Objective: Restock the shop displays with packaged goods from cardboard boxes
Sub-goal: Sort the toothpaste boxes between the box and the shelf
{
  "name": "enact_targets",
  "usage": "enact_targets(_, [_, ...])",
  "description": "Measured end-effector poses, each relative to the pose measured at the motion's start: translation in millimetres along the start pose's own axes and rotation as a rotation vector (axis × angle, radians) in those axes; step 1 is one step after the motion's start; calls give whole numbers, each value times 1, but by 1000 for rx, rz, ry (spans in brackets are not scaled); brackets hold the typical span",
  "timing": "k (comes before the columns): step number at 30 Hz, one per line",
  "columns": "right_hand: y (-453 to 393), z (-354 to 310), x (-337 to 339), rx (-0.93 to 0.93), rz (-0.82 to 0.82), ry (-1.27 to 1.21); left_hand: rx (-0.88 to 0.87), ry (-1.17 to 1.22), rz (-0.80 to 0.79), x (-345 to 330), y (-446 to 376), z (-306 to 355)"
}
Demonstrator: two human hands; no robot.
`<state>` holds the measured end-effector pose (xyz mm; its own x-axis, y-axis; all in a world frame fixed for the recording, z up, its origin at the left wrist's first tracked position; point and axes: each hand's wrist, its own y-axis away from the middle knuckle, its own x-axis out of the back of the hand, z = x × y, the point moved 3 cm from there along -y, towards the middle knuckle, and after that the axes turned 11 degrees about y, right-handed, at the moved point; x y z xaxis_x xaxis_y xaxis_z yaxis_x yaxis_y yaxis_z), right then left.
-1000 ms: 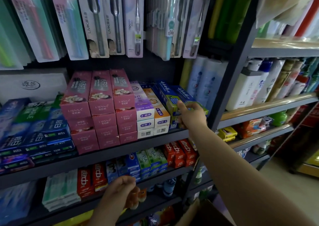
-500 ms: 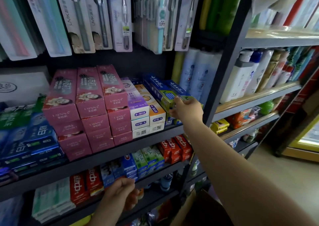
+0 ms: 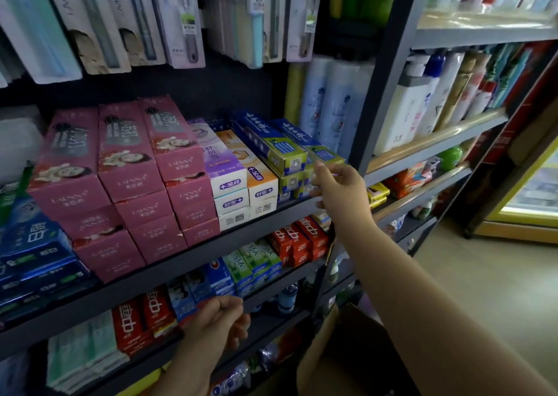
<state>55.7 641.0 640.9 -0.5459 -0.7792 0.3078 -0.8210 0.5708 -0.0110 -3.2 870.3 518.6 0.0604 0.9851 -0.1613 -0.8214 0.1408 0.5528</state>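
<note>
Dark shelf (image 3: 187, 253) packed with boxes: right hand (image 3: 341, 190), grip relaxed and holding nothing, just beside the blue-green toothpaste box (image 3: 314, 151) at the row's right end against the upright post (image 3: 380, 93). Left hand (image 3: 220, 320) loosely curled, holding nothing, below.

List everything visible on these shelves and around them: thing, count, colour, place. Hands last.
pink cartons: three stacks, pink, middle shelf, left of centre
white cartons: two stacks, purple-topped and orange-topped, right of the pink
blue-green cartons: two stacks, blue and green, right end of that shelf
blue packs: several, blue, far left
red cartons: several, red, lower shelf
toothbrush packs: many, pale, hanging above
bottles: many, mostly white, right-hand unit
cardboard box: one, brown, bottom of view
left hand: curled, at the lower shelf's edge
right hand: at the front of the blue-green cartons
</note>
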Motion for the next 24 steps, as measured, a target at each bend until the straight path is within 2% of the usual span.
enact_targets(3, [26, 54, 48, 16, 69, 24, -19, -103, -54, -18, -10, -12])
enact_targets(5, [48, 107, 87, -56, 146, 51, -11, -166, -101, -35, -18, -27])
enact_targets(10, [124, 248, 174, -438, 264, 112, 34, -328, -198, -96, -35, -95])
enact_targets(13, [166, 313, 208, -646, 251, 127, 103, -425, -251, -135, -41, -150])
enact_targets(18, [202, 416, 224, -882, 160, 112, 231, -552, -328, -194, -61, -243])
enact_targets(24, [205, 562, 190, -1062, 100, 162, 309, -717, -372, -235, -131, -363])
